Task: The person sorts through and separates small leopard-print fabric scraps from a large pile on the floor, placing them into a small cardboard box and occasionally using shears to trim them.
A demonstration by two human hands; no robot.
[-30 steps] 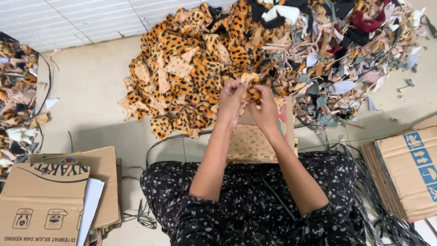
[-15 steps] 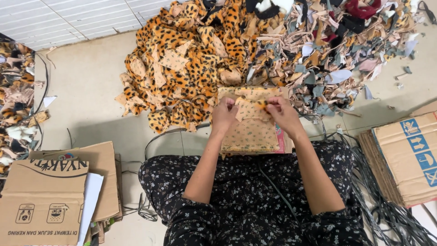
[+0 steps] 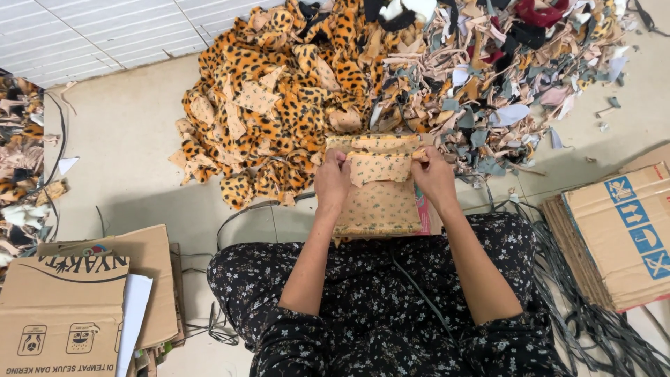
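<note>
I sit on the floor with a stack of tan spotted fabric pieces [image 3: 380, 206] lying in front of my knees. My left hand [image 3: 332, 180] pinches the left edge of a small tan spotted fabric piece [image 3: 378, 167] and my right hand [image 3: 433, 176] pinches its right edge. The piece is stretched flat between them, just over the top of the stack. Beyond the stack lies a large heap of orange leopard-print scraps [image 3: 279, 105].
A heap of mixed pink, grey and beige scraps [image 3: 502, 77] lies at the far right. Flattened cardboard boxes sit at my left [image 3: 77, 300] and right [image 3: 621, 230]. Black strips [image 3: 600, 328] trail by my right leg. More scraps [image 3: 21, 160] line the left edge.
Both hands pulled back from the leopard heap toward me, bringing a tan piece down onto the stack and spreading it flat.
</note>
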